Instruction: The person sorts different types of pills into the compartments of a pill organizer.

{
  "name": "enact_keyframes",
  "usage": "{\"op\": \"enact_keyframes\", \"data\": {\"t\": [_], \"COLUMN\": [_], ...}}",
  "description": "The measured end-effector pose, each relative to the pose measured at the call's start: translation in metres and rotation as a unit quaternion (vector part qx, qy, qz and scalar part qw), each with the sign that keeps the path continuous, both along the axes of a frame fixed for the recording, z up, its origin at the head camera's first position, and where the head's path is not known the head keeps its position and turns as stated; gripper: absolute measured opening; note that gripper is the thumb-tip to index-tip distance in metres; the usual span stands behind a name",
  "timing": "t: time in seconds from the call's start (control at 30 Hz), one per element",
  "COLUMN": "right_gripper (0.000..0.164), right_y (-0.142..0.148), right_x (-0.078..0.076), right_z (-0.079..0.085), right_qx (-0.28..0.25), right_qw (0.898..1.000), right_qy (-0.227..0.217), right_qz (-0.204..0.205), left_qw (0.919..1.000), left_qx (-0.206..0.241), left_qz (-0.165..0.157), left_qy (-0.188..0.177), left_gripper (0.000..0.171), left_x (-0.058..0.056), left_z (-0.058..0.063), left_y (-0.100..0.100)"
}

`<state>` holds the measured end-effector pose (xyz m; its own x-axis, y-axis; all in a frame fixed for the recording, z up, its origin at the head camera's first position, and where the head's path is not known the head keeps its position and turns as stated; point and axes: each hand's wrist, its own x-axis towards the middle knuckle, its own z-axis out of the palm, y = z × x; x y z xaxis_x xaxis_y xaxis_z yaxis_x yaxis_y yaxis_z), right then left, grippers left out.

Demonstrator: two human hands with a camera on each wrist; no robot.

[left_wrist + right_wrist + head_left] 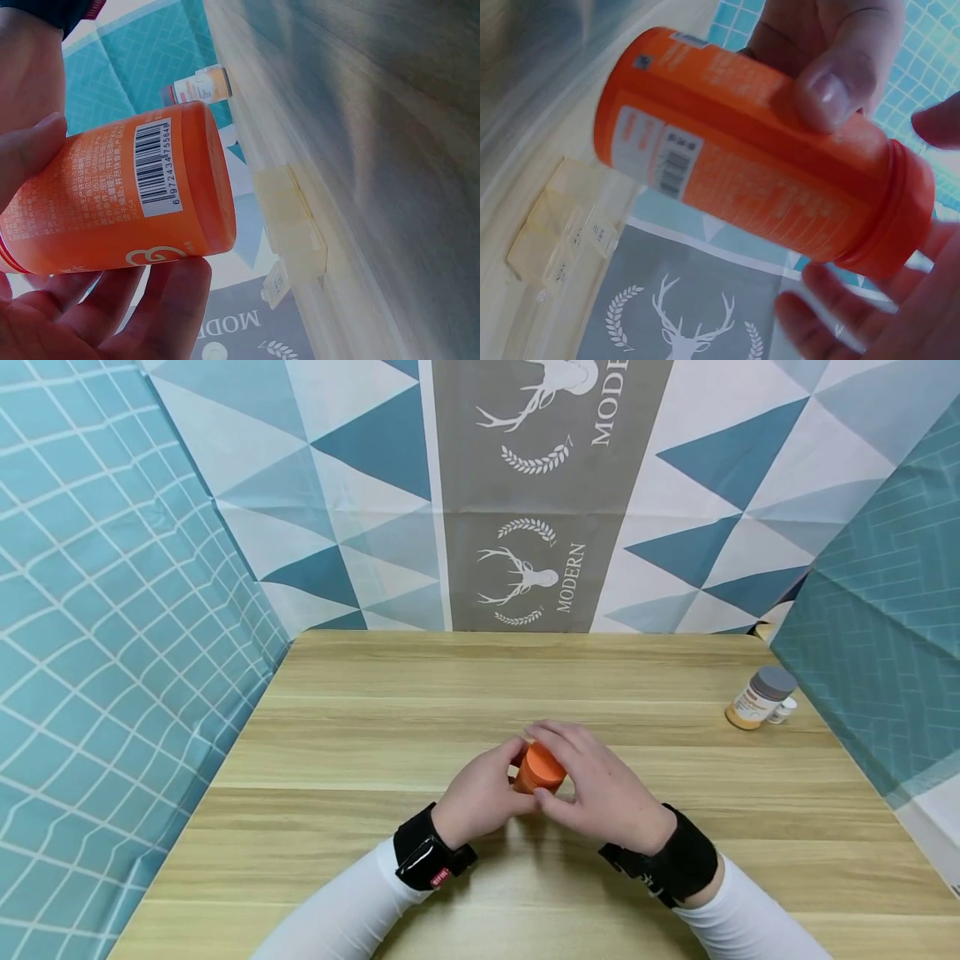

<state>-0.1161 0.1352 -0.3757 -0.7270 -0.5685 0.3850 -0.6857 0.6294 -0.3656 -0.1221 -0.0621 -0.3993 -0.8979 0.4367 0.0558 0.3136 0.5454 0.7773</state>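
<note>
An orange bottle (pixel 97 195) with a barcode label and a red-orange screw cap (pixel 544 765) is held above the table, cap upward. My left hand (pixel 483 789) grips its body, with the thumb on one side and fingers on the other, as the left wrist view shows. Around the cap curl the thumb and fingers of my right hand (pixel 603 785). A pale yellow translucent pill box (pixel 289 221) lies on the table beyond the bottle. Its lettered lid (pixel 600 232) stands raised. From the head view, the hands and bottle hide this box.
At the right rear of the wooden table (pixel 337 760) a grey-capped bottle (pixel 759 697) stands beside a small white bottle (pixel 782 710). Patterned cloths hang behind the table and along both sides.
</note>
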Motion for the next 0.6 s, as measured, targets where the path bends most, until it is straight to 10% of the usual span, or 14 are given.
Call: {"op": "enact_keyframes", "data": {"t": [0.27,0.6], "right_gripper": [0.062,0.055], "right_y": [-0.0065,0.0007], "right_x": [0.0025,0.0019], "right_z": [-0.0039,0.0022], "right_qx": [0.006,0.030], "right_qw": [0.995,0.999], "right_qy": [-0.019,0.003], "right_qz": [-0.102,-0.027], "left_qw": [1.0000,0.9997], "left_qx": [-0.006,-0.020], "left_qz": [0.000,0.004], "left_qy": [-0.003,0.015], "left_gripper": [0.037,0.041], "left_x": [0.0012,0.0011], "left_z": [-0.0017,-0.0006], "left_y": [0.0014,-0.0005]}}
